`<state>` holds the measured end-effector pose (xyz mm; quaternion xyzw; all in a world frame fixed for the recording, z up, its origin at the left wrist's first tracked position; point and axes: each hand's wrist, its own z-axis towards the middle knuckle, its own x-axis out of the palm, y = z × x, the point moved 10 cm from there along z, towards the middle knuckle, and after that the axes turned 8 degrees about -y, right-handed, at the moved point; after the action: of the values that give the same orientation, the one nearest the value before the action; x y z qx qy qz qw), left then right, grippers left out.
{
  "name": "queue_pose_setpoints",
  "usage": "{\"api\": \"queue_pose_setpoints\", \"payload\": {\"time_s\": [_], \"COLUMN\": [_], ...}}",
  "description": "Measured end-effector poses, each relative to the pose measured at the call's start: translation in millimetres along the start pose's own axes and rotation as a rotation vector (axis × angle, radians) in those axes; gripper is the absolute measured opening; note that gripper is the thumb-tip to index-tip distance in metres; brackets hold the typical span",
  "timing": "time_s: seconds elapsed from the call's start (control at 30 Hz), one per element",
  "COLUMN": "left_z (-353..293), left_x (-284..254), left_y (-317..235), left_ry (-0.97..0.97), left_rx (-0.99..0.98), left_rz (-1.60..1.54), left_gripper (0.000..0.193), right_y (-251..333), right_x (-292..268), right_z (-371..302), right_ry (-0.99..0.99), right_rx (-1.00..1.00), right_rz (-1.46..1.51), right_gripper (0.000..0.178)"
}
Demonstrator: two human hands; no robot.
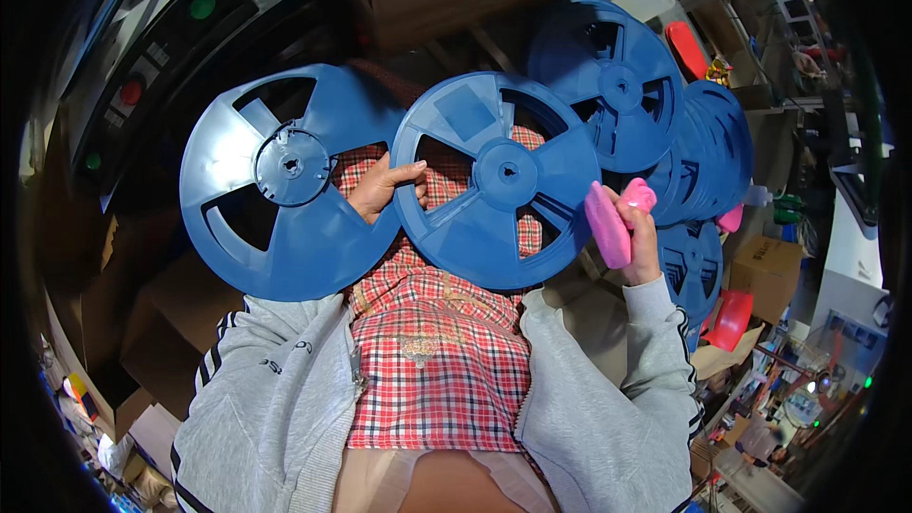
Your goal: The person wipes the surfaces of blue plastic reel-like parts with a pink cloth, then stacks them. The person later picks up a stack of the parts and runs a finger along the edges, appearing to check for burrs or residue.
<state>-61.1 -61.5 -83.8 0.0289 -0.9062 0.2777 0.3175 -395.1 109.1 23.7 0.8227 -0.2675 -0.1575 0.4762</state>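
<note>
Two large blue plastic reels are in front of my red plaid apron: a left reel with a raised round hub, and a right reel with a flatter centre. Their rims meet in the middle. There my left hand is closed round the rims, showing through a window of the left reel, with its fingertips over the right reel's edge. How much of each rim it grips is partly hidden. My right hand is closed on a folded pink cloth, close to the right edge of the right reel.
Behind on the right, several more blue reels are stacked and leaning. A dark machine with coloured buttons stands at the left. A cardboard box at the top holds a pale reel. A red curved piece and a small carton lie to the right.
</note>
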Motion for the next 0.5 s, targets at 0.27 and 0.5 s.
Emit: {"api": "queue_pose_setpoints", "payload": {"time_s": [0.27, 0.5], "left_z": [3.5, 11.6], "left_x": [1.1, -18.6], "left_y": [8.7, 16.1], "left_ry": [0.086, 0.456], "left_rx": [-0.049, -0.093], "left_rz": [-0.112, -0.471], "left_gripper": [0.046, 0.028], "right_y": [159.2, 238.6], "right_x": [46.8, 281.8], "right_z": [-61.0, -130.3], "right_ry": [0.208, 0.832], "right_rx": [-0.214, -0.225], "right_rz": [0.221, 0.194], "right_gripper": [0.067, 0.055]}}
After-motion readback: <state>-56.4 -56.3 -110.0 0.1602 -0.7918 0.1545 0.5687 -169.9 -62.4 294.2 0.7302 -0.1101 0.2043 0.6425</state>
